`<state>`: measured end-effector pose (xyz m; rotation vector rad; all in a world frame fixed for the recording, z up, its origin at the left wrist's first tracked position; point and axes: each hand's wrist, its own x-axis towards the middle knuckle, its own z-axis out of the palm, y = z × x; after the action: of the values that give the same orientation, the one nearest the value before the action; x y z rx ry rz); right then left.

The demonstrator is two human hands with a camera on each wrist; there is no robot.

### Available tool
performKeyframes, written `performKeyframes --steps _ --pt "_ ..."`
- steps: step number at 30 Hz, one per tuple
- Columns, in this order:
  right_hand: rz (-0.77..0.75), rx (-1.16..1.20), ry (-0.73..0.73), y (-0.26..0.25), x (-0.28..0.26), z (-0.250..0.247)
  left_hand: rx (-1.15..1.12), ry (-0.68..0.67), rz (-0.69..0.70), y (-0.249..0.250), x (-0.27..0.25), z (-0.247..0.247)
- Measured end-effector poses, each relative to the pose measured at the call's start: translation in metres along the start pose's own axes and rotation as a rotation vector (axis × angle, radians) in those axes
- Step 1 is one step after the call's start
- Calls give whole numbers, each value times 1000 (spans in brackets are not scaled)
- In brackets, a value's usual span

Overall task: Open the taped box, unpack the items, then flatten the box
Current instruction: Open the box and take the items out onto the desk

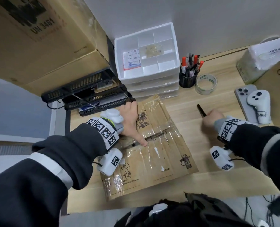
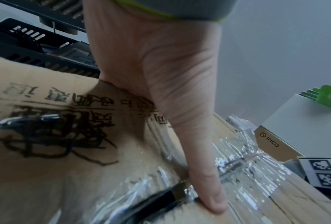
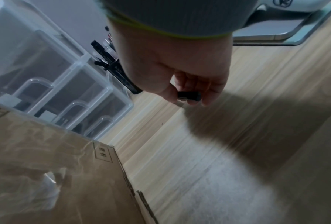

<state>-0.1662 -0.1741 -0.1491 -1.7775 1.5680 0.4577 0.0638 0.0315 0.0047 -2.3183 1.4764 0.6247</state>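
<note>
A brown cardboard box (image 1: pixel 152 158) wrapped in clear tape lies on the wooden desk (image 1: pixel 218 169), with a dark gap along its middle seam. My left hand (image 1: pixel 129 122) rests on the box's top, fingers bent over its far edge. Its thumb (image 2: pixel 214 203) presses on the crinkled tape at the seam. To the right of the box, my right hand (image 1: pixel 212 117) hovers low over the desk and grips a slim black cutter (image 1: pixel 201 110), whose end (image 3: pixel 188 96) sticks out between the fingers. The box's side wall (image 3: pixel 55 174) fills the lower left of the right wrist view.
A white drawer unit (image 1: pixel 152 82) stands behind the box, black file trays (image 1: pixel 90 95) to its left under a large carton (image 1: pixel 37 38). A pen cup (image 1: pixel 187 79), a tape roll (image 1: pixel 205 84), a phone (image 1: pixel 244 99), a white controller (image 1: pixel 258 105) and a PICO box (image 1: pixel 278 82) lie right.
</note>
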Motion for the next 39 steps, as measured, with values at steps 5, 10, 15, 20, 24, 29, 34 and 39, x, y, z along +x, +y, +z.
performKeyframes --steps 5,10,15,20,24,29,34,39 --pt "-45 -289 -69 3 -6 4 -1 -2 6 0 0 1" --pt "-113 -391 -76 10 1 4 -4 -7 -17 -1 1 2" --pt "-156 -355 -47 -20 -12 -15 -17 -25 -25 1 0 2" --pt "-430 -109 -74 -60 -43 -33 -31 -12 -32 2 -6 3" --pt "-583 203 -102 -87 -78 -39 -47 -22 -19 5 -12 1" --pt "-752 198 -9 -97 -114 -43 -12 -13 64 21 -23 6" --pt "-849 0 -109 -84 -135 -34 3 52 157 35 -35 15" --pt "-843 -37 -61 -75 -142 -27 -38 173 237 27 -47 17"
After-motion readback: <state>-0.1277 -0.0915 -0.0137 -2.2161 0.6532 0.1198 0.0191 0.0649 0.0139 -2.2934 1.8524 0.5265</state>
